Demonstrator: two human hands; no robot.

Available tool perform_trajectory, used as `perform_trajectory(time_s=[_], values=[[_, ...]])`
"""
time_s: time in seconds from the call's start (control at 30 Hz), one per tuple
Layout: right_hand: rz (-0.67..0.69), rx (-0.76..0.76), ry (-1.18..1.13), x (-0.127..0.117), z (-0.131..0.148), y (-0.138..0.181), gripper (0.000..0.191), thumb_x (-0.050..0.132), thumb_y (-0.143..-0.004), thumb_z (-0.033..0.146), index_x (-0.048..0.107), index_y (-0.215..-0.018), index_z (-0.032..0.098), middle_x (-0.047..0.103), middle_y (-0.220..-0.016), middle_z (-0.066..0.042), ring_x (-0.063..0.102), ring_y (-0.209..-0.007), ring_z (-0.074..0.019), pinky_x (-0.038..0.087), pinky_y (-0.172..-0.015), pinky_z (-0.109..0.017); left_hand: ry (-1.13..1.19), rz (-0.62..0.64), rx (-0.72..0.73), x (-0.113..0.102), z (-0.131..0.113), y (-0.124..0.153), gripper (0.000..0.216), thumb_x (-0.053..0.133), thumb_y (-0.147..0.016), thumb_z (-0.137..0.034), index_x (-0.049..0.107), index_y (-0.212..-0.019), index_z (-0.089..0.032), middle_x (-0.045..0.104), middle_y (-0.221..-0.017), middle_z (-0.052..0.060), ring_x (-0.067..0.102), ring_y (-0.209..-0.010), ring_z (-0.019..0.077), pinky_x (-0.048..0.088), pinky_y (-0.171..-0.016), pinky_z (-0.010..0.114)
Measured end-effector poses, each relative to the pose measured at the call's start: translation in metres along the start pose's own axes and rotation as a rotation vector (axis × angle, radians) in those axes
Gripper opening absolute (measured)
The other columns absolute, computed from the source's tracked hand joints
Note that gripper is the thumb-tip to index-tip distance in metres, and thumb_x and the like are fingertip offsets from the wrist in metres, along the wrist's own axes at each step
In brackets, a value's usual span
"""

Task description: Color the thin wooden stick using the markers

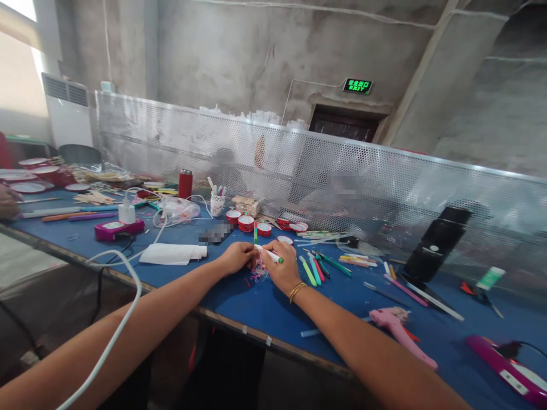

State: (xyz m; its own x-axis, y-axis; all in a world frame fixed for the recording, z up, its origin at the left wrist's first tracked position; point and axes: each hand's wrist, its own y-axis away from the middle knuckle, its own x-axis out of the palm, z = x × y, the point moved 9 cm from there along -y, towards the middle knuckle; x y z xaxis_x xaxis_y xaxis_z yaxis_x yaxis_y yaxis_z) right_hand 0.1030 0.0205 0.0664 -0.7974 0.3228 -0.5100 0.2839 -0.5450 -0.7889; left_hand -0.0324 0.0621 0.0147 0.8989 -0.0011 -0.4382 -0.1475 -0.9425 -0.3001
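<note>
My right hand (282,267), with a gold bracelet at its wrist, is closed round a white marker with a green end (273,257). Its tip points left, towards my left hand (236,256). The fingers of that hand pinch a thin stick (256,232), coloured green with some red, standing upright between both hands. Where the marker meets the stick is too small to tell. Just below my fingers lies a heap of small coloured rubber bands (260,273). Several bright markers (314,269) lie right of my right hand.
Small red-and-white drums (246,222) stand behind my hands, near a cup of pens (217,204) and a red can (185,184). A pink glue gun (401,333) and purple power strip (508,370) lie right. A white cable (135,279) crosses my left forearm. Another person's hand (7,202) shows far left.
</note>
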Motion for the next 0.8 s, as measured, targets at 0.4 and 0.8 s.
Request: perform_trajectory(time_s=[0.4, 0.8], values=[[-0.059, 0.022, 0.002, -0.004, -0.007, 0.0, 0.015, 0.056, -0.088, 0.032, 0.064, -0.08, 0.022, 0.066, -0.079, 0.0, 0.057, -0.084, -0.0182, 0.034, -0.084, -0.032, 0.002, -0.008, -0.001, -0.001, 0.001, 0.0, 0.039, 0.06, -0.074, -0.053, 0.057, -0.062, -0.016, 0.059, -0.053, -0.001, 0.051, -0.05, 0.0111, 0.039, -0.053, 0.024], [-0.064, 0.03, 0.004, -0.006, -0.008, -0.001, 0.015, 0.055, -0.088, 0.031, 0.064, -0.08, 0.022, 0.067, -0.08, 0.0, 0.057, -0.084, -0.0179, 0.034, -0.083, -0.031, 0.041, -0.01, -0.009, 0.0, 0.004, -0.002, 0.038, 0.063, -0.074, -0.052, 0.056, -0.061, -0.017, 0.06, -0.053, -0.001, 0.053, -0.05, 0.0111, 0.041, -0.052, 0.023]])
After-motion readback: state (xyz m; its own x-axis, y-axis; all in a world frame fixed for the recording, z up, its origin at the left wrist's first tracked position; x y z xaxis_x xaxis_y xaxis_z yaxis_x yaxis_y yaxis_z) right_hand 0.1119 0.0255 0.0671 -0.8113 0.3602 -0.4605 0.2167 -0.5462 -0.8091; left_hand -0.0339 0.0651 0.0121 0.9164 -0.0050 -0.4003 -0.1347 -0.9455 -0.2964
